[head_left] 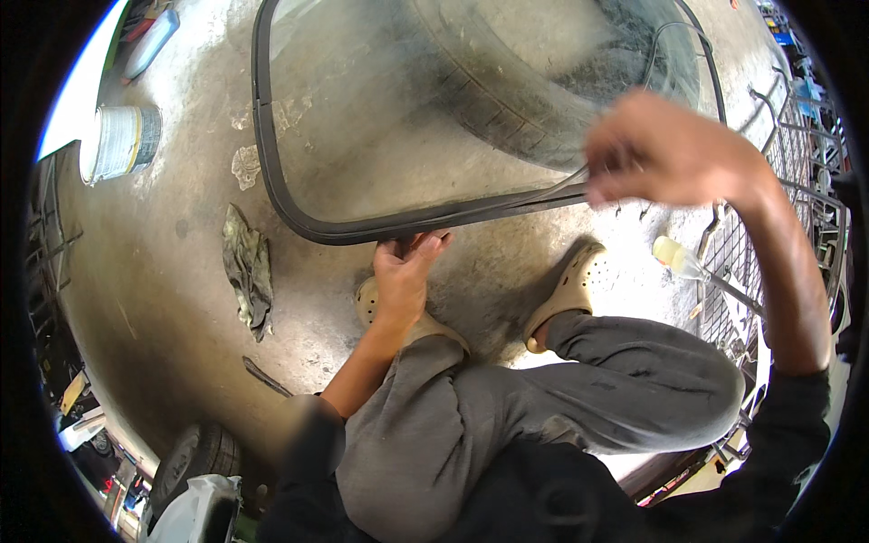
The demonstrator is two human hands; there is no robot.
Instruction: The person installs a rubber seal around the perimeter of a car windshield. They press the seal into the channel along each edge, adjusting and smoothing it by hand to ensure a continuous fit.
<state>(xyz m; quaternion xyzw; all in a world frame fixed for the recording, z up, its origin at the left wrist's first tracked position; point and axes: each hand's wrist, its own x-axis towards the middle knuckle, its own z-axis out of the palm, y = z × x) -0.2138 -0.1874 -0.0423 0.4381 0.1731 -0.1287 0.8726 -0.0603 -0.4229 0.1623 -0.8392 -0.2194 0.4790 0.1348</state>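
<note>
A pane of glass (362, 136) edged with a black rubber seal (272, 172) lies in front of me, with a tyre (507, 118) showing through it. My left hand (405, 267) is palm up at the near edge, its fingertips tucked under the seal and partly hidden. To the right, my right hand (670, 149) is blurred by motion, with its fingers curled above the near right part of the seal. A thin dark cord (558, 187) runs from the seal's edge into that hand. More of the cord loops over the glass beyond it.
A crumpled dirty cloth (249, 271) and a dark strip (265, 376) lie on the concrete floor at left. Farther back stands a white tin (127, 143). On the right are a bottle with yellowish contents (677, 258) and a wire rack (801, 154). My clogs (575, 285) are below the seal.
</note>
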